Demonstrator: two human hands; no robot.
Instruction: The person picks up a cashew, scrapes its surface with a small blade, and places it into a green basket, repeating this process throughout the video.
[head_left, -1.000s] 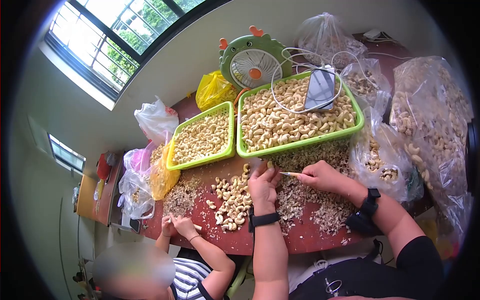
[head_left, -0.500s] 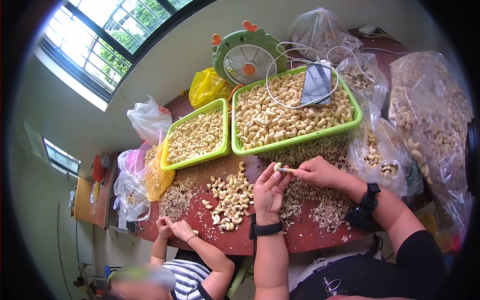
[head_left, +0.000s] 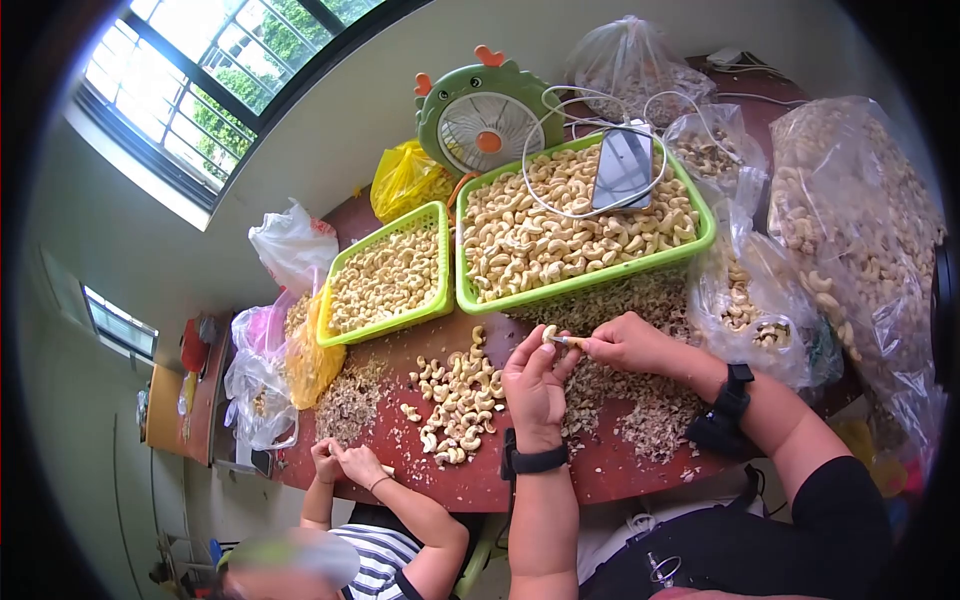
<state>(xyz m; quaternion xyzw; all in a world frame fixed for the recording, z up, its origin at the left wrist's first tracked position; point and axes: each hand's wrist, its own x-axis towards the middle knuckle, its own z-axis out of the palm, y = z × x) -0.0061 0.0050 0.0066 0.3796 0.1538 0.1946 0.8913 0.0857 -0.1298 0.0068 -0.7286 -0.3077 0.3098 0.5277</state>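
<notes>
Raised left hand (head_left: 535,385) pinching cashew (head_left: 549,333)

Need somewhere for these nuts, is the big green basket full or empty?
Full: the big green basket is heaped with cashews, a phone lying on top.

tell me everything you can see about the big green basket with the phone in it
The big green basket is bright lime, plastic-looking, rectangular, with slotted walls. It sits on the red table beside a smaller green basket and in front of a green fan. It is heaped with pale cashews; a phone with a white cable lies on them.
</notes>
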